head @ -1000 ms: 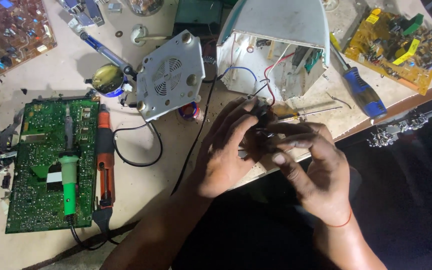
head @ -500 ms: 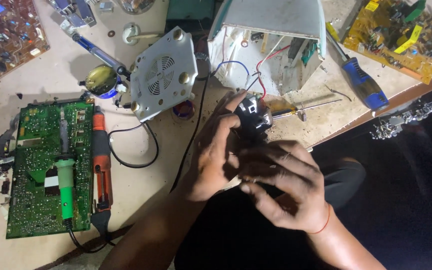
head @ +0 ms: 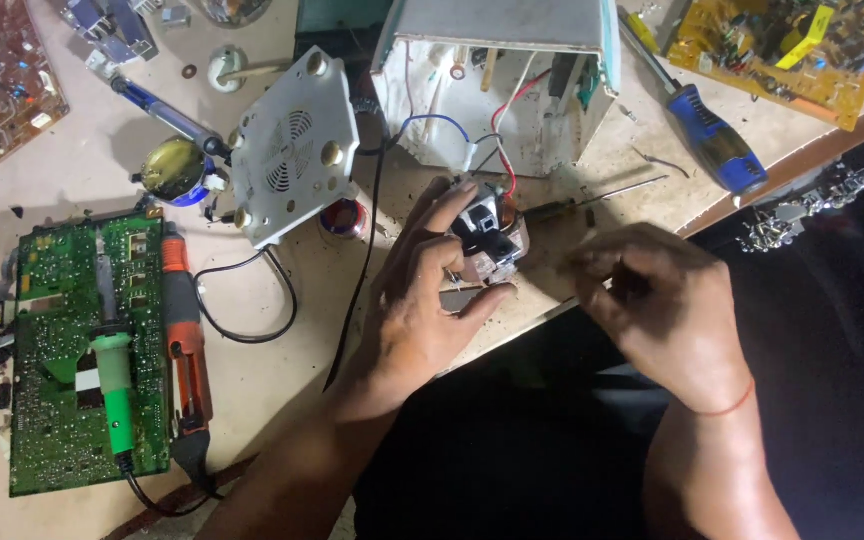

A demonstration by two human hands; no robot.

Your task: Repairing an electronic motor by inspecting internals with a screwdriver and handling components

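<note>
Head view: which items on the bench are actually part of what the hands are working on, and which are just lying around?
In hand:
left hand holding small black part
right hand, closed beside it
red and blue wires running to open white casing

Lying about:
green circuit board
green-handled soldering iron
blue-handled screwdriver
yellow circuit board
white vented plate

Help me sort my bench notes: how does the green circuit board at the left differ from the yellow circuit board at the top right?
The green circuit board lies wholly in view, while the yellow circuit board is cut off by the frame's top edge. The green one has a green-handled soldering iron and an orange-handled tool lying on or against it; nothing rests on the yellow one. Both lie flat on the beige worktable, away from both hands.
</note>
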